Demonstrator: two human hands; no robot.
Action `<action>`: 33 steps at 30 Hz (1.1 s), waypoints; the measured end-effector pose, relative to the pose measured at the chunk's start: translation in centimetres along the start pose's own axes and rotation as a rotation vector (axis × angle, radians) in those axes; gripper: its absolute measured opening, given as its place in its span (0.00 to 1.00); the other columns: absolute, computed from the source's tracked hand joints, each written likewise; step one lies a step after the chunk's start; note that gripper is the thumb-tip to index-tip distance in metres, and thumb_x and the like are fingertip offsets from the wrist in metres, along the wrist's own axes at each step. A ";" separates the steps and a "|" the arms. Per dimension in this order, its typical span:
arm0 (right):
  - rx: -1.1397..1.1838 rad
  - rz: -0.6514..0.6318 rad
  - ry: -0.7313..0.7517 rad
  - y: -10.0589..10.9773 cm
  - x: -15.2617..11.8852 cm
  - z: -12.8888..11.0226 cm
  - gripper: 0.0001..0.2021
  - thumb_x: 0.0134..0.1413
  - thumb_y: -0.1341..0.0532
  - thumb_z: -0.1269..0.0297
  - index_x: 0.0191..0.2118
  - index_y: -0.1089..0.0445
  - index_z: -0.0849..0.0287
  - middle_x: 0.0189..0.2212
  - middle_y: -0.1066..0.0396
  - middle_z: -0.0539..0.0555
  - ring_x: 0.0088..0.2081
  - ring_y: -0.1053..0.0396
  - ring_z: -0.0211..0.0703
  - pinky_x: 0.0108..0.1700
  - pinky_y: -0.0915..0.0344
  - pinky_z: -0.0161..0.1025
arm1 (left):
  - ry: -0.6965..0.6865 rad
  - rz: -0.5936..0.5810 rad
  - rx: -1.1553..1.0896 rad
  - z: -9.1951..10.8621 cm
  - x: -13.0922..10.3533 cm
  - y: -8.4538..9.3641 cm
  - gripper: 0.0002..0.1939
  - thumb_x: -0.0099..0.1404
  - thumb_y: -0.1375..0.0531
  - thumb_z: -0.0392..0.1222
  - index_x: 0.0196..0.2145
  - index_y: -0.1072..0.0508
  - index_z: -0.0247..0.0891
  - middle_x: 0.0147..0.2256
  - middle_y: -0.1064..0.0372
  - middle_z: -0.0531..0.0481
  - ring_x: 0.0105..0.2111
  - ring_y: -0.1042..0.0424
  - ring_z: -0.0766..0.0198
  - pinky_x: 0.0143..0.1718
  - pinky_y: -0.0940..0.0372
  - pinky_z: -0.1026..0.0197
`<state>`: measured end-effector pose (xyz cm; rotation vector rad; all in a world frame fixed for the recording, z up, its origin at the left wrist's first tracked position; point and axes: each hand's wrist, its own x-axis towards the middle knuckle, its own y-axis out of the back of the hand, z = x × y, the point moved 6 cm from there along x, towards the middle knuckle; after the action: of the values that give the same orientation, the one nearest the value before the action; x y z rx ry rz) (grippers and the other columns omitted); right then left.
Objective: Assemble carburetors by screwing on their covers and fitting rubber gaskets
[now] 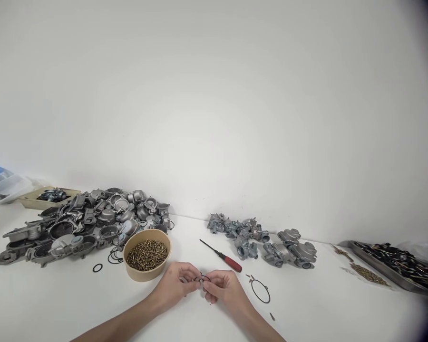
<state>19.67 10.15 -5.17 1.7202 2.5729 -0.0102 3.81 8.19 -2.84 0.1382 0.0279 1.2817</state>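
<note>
My left hand (176,287) and my right hand (223,287) meet low in the middle of the head view, fingertips pinched together. Between them they grip a thin black rubber ring (202,275), of which only a short curved part shows above the fingers. Just beyond my right hand lies a screwdriver (231,263) with a red and black handle, its shaft pointing away to the left. A round tub (146,275) full of brass-coloured screws (147,255) stands close to my left hand. To the right of my right hand are a larger black ring gasket (260,291) and a few loose screws (272,316).
At the left is a heap of grey metal castings (107,216), with a beige tray (39,203) behind. Carburetor bodies (246,230) and finished-looking castings (303,254) sit by the wall. A metal tray (364,254) of dark parts and brass pieces (369,274) are far right.
</note>
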 end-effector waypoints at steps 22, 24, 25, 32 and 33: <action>0.066 0.001 -0.028 0.0 -0.4 -0.9 0.20 0.38 0.25 0.52 0.31 0.23 0.65 0.21 0.23 0.56 0.22 0.28 0.41 0.24 0.38 0.34 | 0.017 0.009 0.016 0.2 0.1 0.2 0.14 0.52 0.32 0.44 0.35 0.21 0.33 0.33 0.21 0.46 0.33 0.27 0.60 0.33 0.40 0.63; 0.070 -0.005 -0.027 -0.1 -0.4 -0.8 0.20 0.38 0.25 0.52 0.30 0.23 0.65 0.20 0.24 0.55 0.22 0.29 0.40 0.24 0.38 0.34 | 0.062 0.010 0.036 -0.1 0.1 0.3 0.17 0.51 0.32 0.48 0.35 0.20 0.33 0.33 0.22 0.44 0.31 0.27 0.60 0.29 0.41 0.63; 0.073 -0.008 -0.028 -0.1 -0.3 -0.8 0.20 0.37 0.24 0.52 0.30 0.23 0.65 0.20 0.24 0.55 0.21 0.29 0.40 0.24 0.38 0.34 | 0.086 0.010 0.037 -0.3 0.1 0.3 0.19 0.51 0.32 0.49 0.36 0.19 0.33 0.33 0.22 0.44 0.30 0.28 0.60 0.26 0.41 0.64; 0.077 0.002 -0.032 0.0 -0.3 -0.6 0.21 0.36 0.24 0.51 0.30 0.25 0.64 0.19 0.25 0.54 0.21 0.29 0.39 0.24 0.36 0.34 | 0.102 0.009 -0.042 -0.7 0.2 0.2 0.21 0.48 0.30 0.51 0.35 0.20 0.31 0.31 0.22 0.43 0.28 0.29 0.61 0.23 0.39 0.65; 0.080 0.003 -0.032 0.0 -0.3 -0.6 0.21 0.37 0.24 0.51 0.30 0.25 0.64 0.20 0.24 0.54 0.21 0.29 0.39 0.24 0.36 0.34 | 0.100 0.008 -0.058 -0.7 0.2 0.2 0.22 0.48 0.30 0.51 0.35 0.21 0.31 0.30 0.22 0.43 0.27 0.29 0.62 0.23 0.39 0.66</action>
<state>19.79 9.94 -4.52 1.7342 2.5808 -0.1411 3.63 8.52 -3.52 0.0246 0.0759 1.2954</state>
